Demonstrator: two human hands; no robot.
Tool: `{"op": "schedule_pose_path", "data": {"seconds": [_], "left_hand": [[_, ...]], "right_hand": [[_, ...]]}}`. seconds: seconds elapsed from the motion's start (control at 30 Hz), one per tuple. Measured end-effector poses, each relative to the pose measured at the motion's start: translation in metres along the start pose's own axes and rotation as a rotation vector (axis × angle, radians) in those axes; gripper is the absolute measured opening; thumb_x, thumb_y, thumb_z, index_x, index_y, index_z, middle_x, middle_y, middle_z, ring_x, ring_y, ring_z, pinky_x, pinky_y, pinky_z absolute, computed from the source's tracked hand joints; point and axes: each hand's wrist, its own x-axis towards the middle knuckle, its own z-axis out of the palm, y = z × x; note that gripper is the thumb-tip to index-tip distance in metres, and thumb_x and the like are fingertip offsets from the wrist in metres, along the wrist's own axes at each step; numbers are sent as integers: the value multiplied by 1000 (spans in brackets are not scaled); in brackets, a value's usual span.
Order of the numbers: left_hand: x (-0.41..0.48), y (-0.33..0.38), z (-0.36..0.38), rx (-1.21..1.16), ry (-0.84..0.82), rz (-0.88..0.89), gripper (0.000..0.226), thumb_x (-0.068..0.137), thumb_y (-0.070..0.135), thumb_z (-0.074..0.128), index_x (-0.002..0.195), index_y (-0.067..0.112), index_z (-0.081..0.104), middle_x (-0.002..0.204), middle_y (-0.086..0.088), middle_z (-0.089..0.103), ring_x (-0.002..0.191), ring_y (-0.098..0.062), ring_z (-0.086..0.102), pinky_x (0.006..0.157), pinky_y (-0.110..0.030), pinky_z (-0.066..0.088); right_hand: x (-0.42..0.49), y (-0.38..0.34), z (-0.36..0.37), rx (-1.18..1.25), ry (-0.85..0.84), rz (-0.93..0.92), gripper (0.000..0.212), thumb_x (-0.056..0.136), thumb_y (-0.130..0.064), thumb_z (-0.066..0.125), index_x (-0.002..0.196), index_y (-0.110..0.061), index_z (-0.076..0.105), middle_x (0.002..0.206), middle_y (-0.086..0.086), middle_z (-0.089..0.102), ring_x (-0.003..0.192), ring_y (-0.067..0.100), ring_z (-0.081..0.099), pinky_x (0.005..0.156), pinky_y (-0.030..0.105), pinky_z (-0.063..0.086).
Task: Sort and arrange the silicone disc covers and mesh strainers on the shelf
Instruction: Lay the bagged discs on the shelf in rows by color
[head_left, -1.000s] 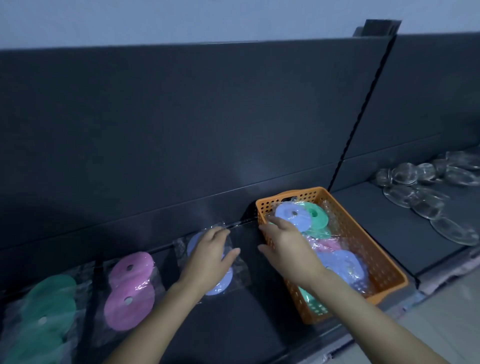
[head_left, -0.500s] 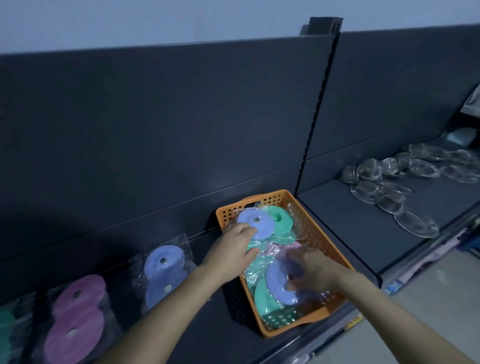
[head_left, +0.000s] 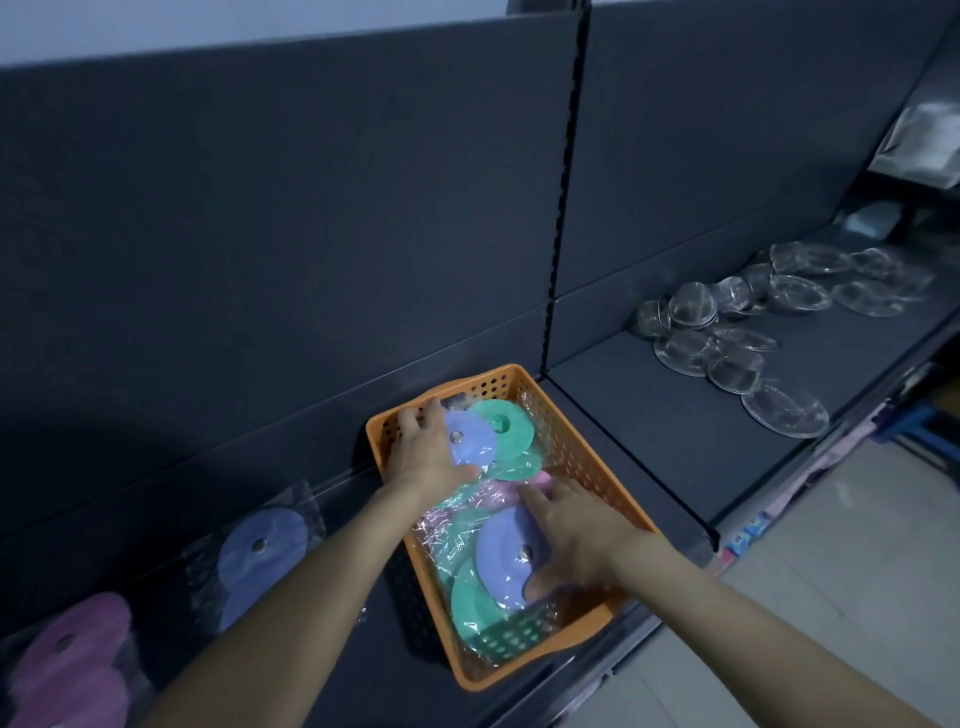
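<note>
An orange basket (head_left: 566, 447) on the shelf holds several plastic-wrapped silicone discs in blue, green and pink. My left hand (head_left: 423, 457) lies with its fingers spread on the left edge of a blue disc (head_left: 472, 441) at the back of the basket, beside a green disc (head_left: 511, 428). My right hand (head_left: 576, 530) grips a larger blue disc (head_left: 501, 558) at the front, fingers over its top edge and thumb at its lower edge. A green disc (head_left: 467, 597) lies under it. Clear mesh strainers (head_left: 727, 338) lie scattered on the right shelf section.
Left of the basket a wrapped blue disc pack (head_left: 260, 556) and a pink disc pack (head_left: 67, 660) lie on the shelf. A slotted upright (head_left: 563, 208) divides the dark back panels. The shelf's front edge runs just below the basket, with the floor (head_left: 831, 597) beyond.
My left hand left the blue pack on the shelf and moved right into the basket's back. My right hand went down to the front blue disc. The view has turned right.
</note>
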Motion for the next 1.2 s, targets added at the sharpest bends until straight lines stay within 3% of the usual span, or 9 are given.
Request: {"op": "schedule_pose_path", "data": {"seconds": [0.1,0.23,0.37,0.5,0.67,0.8,0.9,1.07,1.2], "left_hand": [[0,1,1,-129,99,-7,100,64,20,85,142,18,21,136,-9,19,102,-23,55,87,-21,44],[0,-2,1,-343,282,-57,96,62,5,84,142,10,30,129,-10,38,108,-19,45,76,-7,30],[-2,-6,-3,-638,251,-88,19,75,8,75,89,7,62,75,0,60,72,-20,58,52,-18,43],[-11,-10,-9,-861,223,-88,17,88,9,61,76,5,50,84,-24,55,71,-25,53,66,-47,58],[-31,-18,-28,-990,284,-44,15,88,14,60,76,11,51,73,-8,52,70,-19,50,65,-38,53],[-54,-37,-53,-1128,376,-76,2,88,9,61,87,11,60,81,-10,65,72,-19,60,69,-40,56],[-74,-57,-65,-1132,395,-84,6,86,6,63,92,8,61,83,-10,68,77,-23,59,72,-41,50],[-106,-95,-73,-1035,405,-100,5,87,10,61,88,12,65,70,-5,61,60,-17,52,58,-30,45],[-128,-133,-78,-883,455,-146,11,83,14,64,79,22,71,59,14,61,46,-1,48,45,-13,39]], "right_hand": [[2,1,-9,42,36,16,101,54,-51,82,137,-17,34,127,8,49,117,28,46,98,33,42],[5,6,-22,159,67,-13,51,54,-37,87,86,-24,50,94,0,57,86,22,56,75,32,49],[3,11,-33,208,56,-47,40,61,-34,85,82,-16,56,78,-1,57,72,19,52,65,33,44],[-2,16,-47,284,54,-51,38,69,-24,80,61,-19,43,62,-7,46,56,9,40,51,25,31],[-4,19,-61,637,327,12,36,76,-19,76,62,-16,43,60,-3,37,55,12,33,53,29,27],[0,6,-63,1228,495,82,6,84,-8,68,80,-6,66,63,0,62,57,16,55,55,29,44],[2,-17,-63,1521,450,58,8,88,-5,61,85,-9,68,70,3,72,60,19,66,53,31,52],[5,-67,-61,1571,410,2,9,89,-9,62,82,-7,68,74,13,70,54,22,63,53,29,49],[6,-105,-53,1547,433,-53,10,89,-13,62,86,-14,72,86,11,74,70,24,68,61,36,53]]}}
